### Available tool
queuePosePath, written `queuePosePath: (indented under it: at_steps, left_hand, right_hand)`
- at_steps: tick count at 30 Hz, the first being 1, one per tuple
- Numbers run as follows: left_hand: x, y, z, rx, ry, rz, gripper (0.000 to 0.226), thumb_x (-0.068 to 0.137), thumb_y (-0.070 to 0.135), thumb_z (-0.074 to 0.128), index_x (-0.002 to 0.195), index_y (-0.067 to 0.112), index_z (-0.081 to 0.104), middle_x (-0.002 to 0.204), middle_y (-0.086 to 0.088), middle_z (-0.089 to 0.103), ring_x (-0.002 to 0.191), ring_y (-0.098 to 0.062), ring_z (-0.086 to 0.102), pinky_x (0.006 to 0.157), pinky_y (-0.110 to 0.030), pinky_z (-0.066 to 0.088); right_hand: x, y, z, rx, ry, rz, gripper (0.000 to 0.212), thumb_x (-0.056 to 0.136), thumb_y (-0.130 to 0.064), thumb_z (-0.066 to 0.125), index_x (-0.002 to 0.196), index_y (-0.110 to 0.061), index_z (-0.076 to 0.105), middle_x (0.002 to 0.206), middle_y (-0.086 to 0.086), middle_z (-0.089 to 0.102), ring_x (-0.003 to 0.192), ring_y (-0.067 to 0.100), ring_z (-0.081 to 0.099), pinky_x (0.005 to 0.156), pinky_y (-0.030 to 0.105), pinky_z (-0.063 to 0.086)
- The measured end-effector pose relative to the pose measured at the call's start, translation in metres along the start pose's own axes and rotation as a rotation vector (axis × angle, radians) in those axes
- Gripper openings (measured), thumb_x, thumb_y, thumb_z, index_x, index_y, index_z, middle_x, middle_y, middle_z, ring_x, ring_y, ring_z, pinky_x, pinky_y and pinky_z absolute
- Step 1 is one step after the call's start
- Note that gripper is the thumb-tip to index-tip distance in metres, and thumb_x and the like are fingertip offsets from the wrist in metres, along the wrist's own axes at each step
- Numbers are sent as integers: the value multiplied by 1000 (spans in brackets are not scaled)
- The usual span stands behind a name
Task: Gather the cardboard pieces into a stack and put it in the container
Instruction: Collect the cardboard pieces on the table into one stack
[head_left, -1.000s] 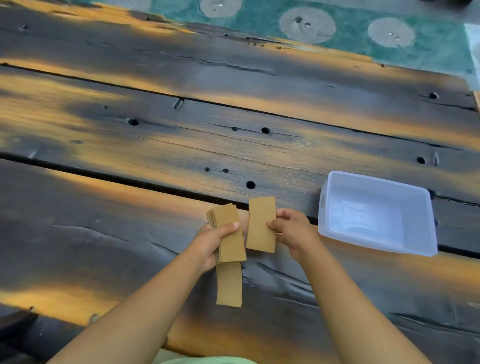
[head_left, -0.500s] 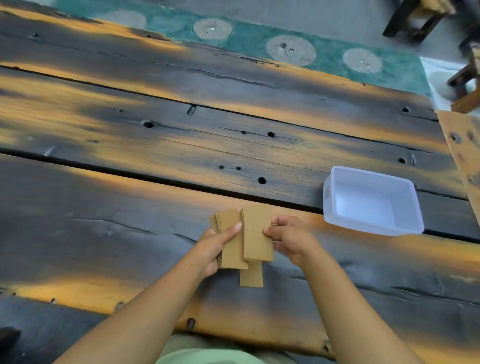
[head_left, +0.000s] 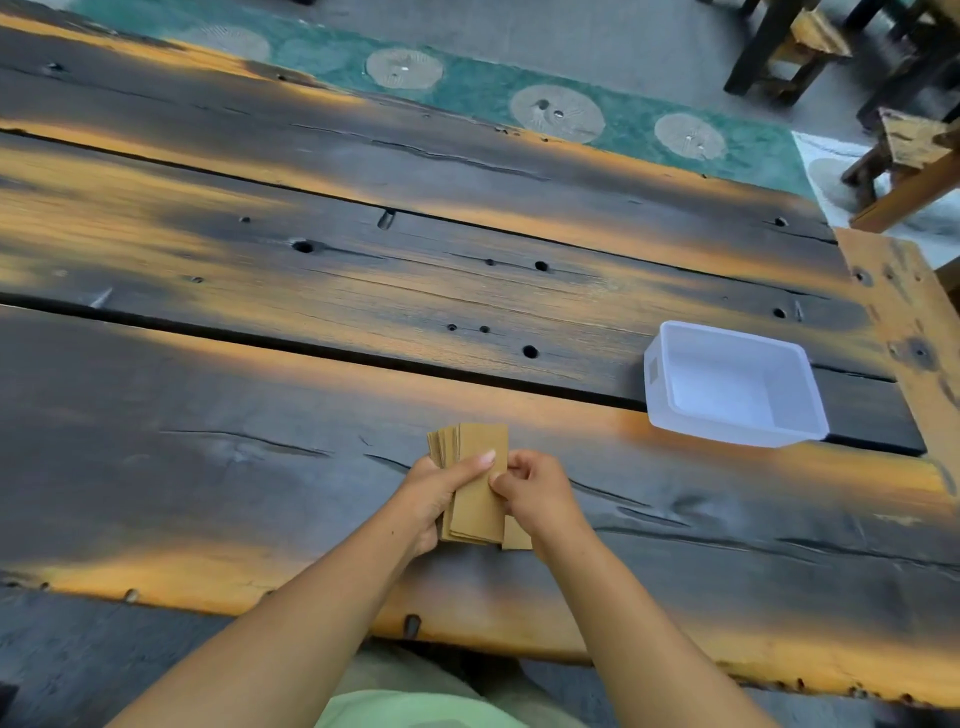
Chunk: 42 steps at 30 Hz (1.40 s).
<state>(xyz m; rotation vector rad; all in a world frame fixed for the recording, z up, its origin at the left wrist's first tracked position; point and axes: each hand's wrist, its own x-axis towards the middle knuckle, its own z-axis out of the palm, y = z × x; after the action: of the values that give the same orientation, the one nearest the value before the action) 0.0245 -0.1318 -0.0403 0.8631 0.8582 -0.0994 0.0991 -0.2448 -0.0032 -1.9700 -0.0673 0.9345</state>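
Brown cardboard pieces (head_left: 475, 483) are gripped as a fanned stack by the left hand (head_left: 434, 493) and pinched by the right hand (head_left: 537, 488), above the table (head_left: 208, 467), well apart from the white container (head_left: 732, 384).

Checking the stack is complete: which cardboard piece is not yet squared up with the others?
The lone piece jutting out low at the stack's right, beneath the right hand; the others sit gripped in the left hand.
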Motion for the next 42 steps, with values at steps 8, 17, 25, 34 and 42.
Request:
queuePosePath:
  at_steps: [8,17,25,34,42]
  left_hand:
    - [-9,-18,-8,-29,-59,-95,29,79,11,77,106,9,68,86,-16,77,74,-29,74,68,-43,62]
    - [-9,-32,-17,-113,-10,-164,41,92,10,61,129,-6,60,111,-28,72,92,-39,73,84,-51,60]
    - [11,-42,-10,-48,166,-188,57,86,13,73,135,1,48,118,-23,73,110,-37,71,93,-61,55]
    - [23,-56,2,-97,223,-208,44,91,7,67,131,-3,52,117,-24,74,113,-39,69,98,-62,52]
    - [28,-59,4,-123,181,-232,30,94,7,63,122,-2,60,120,-24,72,115,-39,68,103,-62,49]
  right_hand:
    - [-18,15,14,-277,80,-162,36,90,-12,58,57,-26,51,53,-10,49,53,7,45,52,28,33]
    - [3,33,3,-67,-60,48,29,95,-9,55,123,-9,64,84,0,62,72,15,63,66,29,53]
    - [39,69,-38,-112,120,232,22,95,-14,56,115,-10,63,121,10,67,106,24,61,93,38,51]
    - [63,82,-41,-249,35,252,18,84,-6,55,72,-19,58,72,-2,62,77,23,59,64,31,43]
    - [76,88,-39,-266,3,252,13,88,-13,61,91,-2,69,93,16,75,91,32,70,85,47,59]
